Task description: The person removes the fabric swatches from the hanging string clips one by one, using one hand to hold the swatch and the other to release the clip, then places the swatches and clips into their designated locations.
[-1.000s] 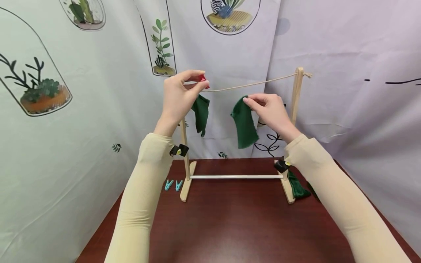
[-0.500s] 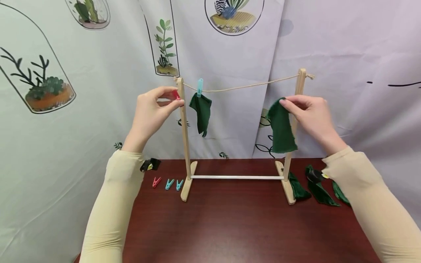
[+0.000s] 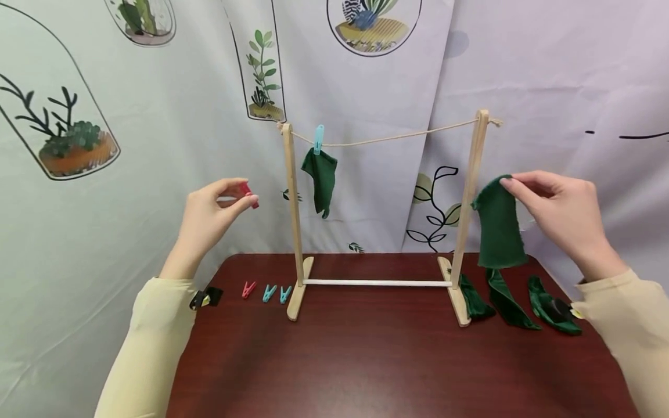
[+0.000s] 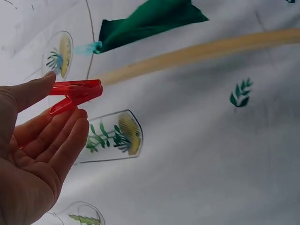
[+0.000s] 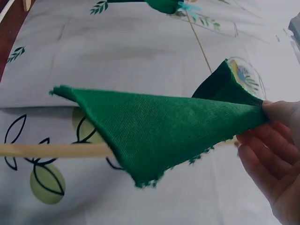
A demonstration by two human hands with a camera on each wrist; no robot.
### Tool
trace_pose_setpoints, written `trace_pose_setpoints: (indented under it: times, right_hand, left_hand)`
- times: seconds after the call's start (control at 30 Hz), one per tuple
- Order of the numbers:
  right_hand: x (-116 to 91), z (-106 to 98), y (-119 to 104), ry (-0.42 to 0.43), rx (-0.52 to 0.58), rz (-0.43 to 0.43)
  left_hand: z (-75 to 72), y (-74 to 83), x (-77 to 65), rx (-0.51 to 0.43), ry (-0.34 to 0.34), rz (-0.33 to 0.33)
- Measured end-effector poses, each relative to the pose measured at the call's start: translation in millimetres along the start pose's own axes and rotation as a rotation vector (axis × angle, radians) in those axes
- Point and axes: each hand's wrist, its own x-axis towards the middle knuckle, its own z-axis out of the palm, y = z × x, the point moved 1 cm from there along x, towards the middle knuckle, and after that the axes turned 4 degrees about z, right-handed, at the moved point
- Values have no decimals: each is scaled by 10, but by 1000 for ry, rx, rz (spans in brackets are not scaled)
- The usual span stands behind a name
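Note:
My left hand (image 3: pixel 211 217) pinches a red clothespin (image 4: pixel 77 91) between thumb and fingers, in the air left of the wooden stand. On the other side, my right hand (image 3: pixel 567 215) pinches the top edge of a green cloth (image 3: pixel 502 229), which hangs down just right of the stand's right post (image 3: pixel 470 197). In the right wrist view that cloth spreads out from the fingertips, folded over near them, with frayed edges. A second green cloth (image 3: pixel 323 180) hangs near the left end of the string (image 3: pixel 387 138), held there by a blue clothespin (image 3: pixel 318 140).
One red clothespin (image 3: pixel 248 289) and two blue clothespins (image 3: pixel 269 293) lie on the dark red table (image 3: pixel 376 360) left of the stand. Three green cloths (image 3: pixel 509 305) lie right of it. A white bar (image 3: pixel 376 283) joins the stand's feet. Printed fabric (image 3: pixel 157 191) hangs behind.
Both hands have moved apart and down from the string: the left with the red clothespin, the right with the green cloth. The blue clothespin on the string has come into sight.

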Motion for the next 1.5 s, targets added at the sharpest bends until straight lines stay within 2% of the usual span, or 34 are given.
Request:
trace_pose_setpoints:
  times: [0.37, 0.67, 0.87, 1.17, 1.33, 1.5]
  right_hand:
    - [-361, -173, 276, 63, -124, 130]
    - [-659, -250, 479, 56, -166, 188]
    - [-819, -245, 601, 28, -177, 239]
    - [-1024, -227, 741, -13, -166, 352]
    - [-1169, -204, 835, -50, -156, 427]
    - [-1271, -179, 929, -79, -171, 443]
  left_hand:
    - [-104, -237, -467, 59, -57, -98]
    - [60, -454, -855, 67, -105, -153]
    - [158, -566, -1005, 93, -118, -162]
    - [225, -665, -1243, 105, -116, -178]
    - [242, -726, -1397, 74, -121, -232]
    - [288, -798, -1498, 63, -118, -265]
